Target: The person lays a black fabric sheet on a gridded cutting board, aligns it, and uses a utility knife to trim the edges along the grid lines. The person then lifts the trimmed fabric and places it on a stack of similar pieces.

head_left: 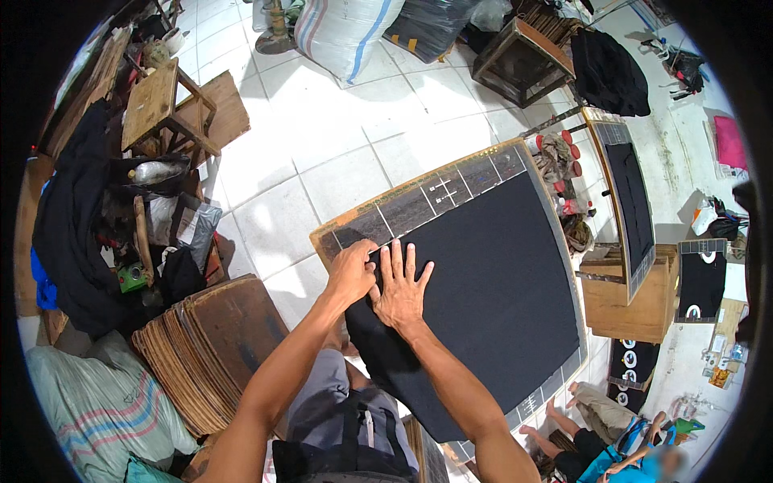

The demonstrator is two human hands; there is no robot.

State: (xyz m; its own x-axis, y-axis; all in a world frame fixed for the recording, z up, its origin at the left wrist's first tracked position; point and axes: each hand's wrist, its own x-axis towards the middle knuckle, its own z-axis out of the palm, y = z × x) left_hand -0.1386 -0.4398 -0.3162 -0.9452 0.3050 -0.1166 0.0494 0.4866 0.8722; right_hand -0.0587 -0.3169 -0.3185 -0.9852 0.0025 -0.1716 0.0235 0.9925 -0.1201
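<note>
A large black cloth [499,274] lies over a marked board [419,197] with white ruled lines along its far edge. My right hand [400,290] rests flat on the cloth near its left end, fingers spread. Right beside it, my left hand [352,272] is closed at the cloth's far left corner, pinching its edge against the board. The tips of the left fingers are partly hidden. Part of the cloth hangs over the board's near left side, toward my body.
At left stand a stack of brown boards [213,346], a wooden stool [157,105] and a pale woven sack [105,410]. Another sack [346,32] sits at the back. More boards with black cloth [630,201] are at right. A person in blue [628,459] sits at lower right.
</note>
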